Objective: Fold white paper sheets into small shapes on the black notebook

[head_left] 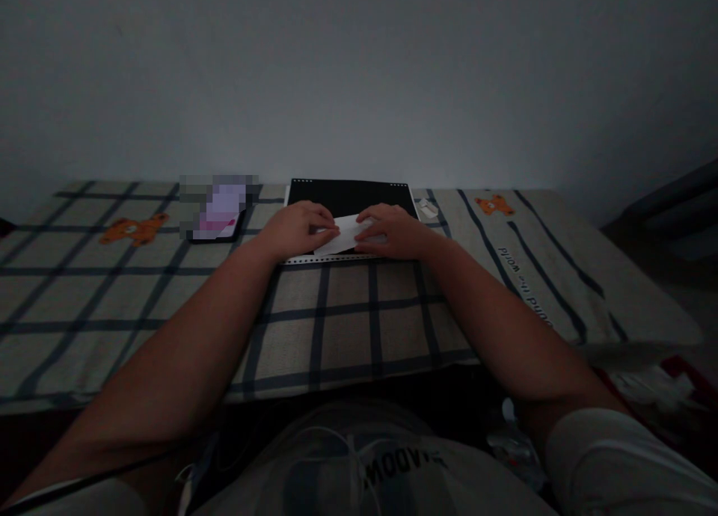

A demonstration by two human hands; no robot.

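A white piece of paper (348, 234) lies slanted over a black sheet (348, 194) with rows of punched holes along its edges. My left hand (300, 230) pinches the paper's left part between thumb and fingers. On its right part, my right hand (391, 232) has its fingers closed over the paper. Both hands rest low over the black sheet, and white shows beneath the sheet at its sides and near edge. The fingers hide some of the paper's ends.
A phone (216, 213) with its screen lit lies to the left on the checked tablecloth (348, 329). Just right of the black sheet is a small crumpled white scrap (428, 208). A plain wall (359, 82) rises behind the table.
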